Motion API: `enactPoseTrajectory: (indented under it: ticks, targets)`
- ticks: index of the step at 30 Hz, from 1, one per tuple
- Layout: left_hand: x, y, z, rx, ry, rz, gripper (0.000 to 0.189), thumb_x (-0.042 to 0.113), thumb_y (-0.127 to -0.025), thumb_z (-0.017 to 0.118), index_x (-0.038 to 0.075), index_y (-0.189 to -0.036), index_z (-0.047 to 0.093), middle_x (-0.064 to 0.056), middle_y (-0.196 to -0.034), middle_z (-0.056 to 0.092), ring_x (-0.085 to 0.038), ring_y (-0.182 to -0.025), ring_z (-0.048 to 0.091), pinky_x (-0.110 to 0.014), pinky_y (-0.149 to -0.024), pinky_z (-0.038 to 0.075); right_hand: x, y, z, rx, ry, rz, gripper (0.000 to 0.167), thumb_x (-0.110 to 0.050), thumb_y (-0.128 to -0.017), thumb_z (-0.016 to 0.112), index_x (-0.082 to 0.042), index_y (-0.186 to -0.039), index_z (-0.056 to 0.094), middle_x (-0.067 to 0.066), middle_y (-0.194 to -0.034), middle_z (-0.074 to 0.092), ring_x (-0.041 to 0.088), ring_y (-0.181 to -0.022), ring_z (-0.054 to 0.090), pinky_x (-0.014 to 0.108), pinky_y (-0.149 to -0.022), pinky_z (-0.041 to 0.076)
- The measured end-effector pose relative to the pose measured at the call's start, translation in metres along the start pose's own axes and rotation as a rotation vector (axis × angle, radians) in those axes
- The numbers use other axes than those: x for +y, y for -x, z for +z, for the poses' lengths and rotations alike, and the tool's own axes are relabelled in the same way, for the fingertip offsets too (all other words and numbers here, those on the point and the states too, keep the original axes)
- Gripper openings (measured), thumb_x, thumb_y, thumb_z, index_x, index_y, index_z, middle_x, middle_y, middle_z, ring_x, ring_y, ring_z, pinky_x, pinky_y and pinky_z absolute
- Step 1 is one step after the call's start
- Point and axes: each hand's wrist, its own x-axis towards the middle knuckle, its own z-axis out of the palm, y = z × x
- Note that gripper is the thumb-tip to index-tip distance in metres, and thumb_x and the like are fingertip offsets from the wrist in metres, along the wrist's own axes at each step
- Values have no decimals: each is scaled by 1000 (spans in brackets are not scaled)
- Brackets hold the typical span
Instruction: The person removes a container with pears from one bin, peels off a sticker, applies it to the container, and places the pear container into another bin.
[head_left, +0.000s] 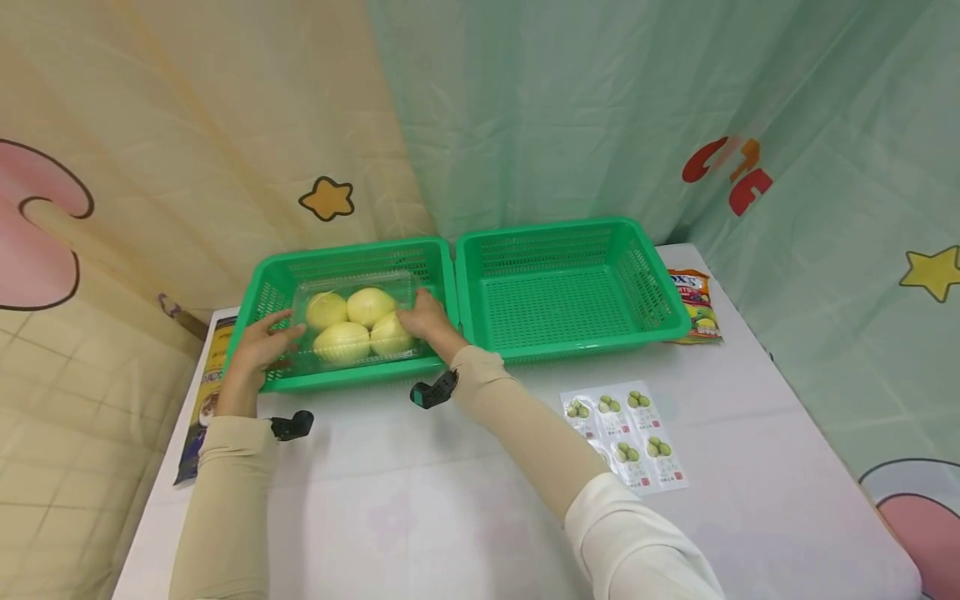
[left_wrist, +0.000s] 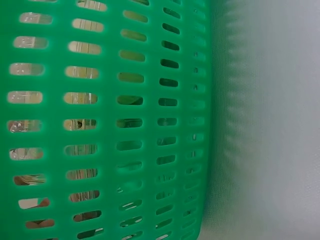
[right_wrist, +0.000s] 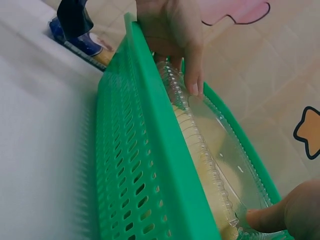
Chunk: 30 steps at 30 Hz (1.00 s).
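My head feed puts the left hand [head_left: 261, 346] and the right hand [head_left: 427, 321] at opposite ends of a clear, lidded plastic box [head_left: 356, 321] containing four round, pale yellow-green fruits [head_left: 370, 307]. The box lies between the two hands, inside a green, slotted plastic basket [head_left: 348, 250]. Left hand: grasping its end of the box, thumb over the lid, other fingers down at the side, as I read it from the right wrist feed. Right hand: grasping the other end, thumb resting on the lid near a corner; I cannot make out its remaining fingers. The left wrist feed gives me only the slotted basket wall and the white tabletop [head_left: 390, 508], no hand. Just right of the right hand I log a second green, slotted plastic basket [head_left: 558, 312], side by side with the first. Farther to that hand's right, past this basket, is a small, multicoloured snack bag [head_left: 697, 308]. Nearer me, right of the right forearm and partly behind it, lies a white sheet of fruit-printed labels [head_left: 626, 433]. To the left hand's left I note a yellow-and-blue package [head_left: 204, 404], partly hidden.
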Motion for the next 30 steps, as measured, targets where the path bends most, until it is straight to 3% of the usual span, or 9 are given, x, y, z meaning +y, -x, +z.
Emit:
enactPoseTrajectory:
  ticks: [7, 18, 30]
  targets:
    - [-1, 0, 1, 29, 22, -3, 70, 39, -104, 49, 14, -162, 18, -29, -154, 34, -37, -128, 50, -28, -79, 58, 0, 0, 0, 6, -19, 5, 61, -20, -101, 55, -6, -156, 32, 16, -159, 40, 33, -147, 38, 46, -119, 40]
    - [-2, -1, 1, 67, 32, 8, 70, 38, -103, 52, 16, -162, 21, -20, -146, 43, -14, -104, 53, -28, -78, 58, -2, -2, 1, 27, -50, 5, 61, -21, -101, 59, -8, -155, 34, 14, -159, 41, 32, -147, 39, 46, -119, 39]
    - [4, 6, 0, 93, 21, 31, 67, 35, -104, 51, 14, -161, 23, -12, -132, 51, -12, -98, 54, -25, -74, 58, -2, 3, -1, 24, -75, -1, 62, -21, -101, 60, -9, -155, 34, 15, -157, 43, 33, -146, 41, 48, -118, 40]
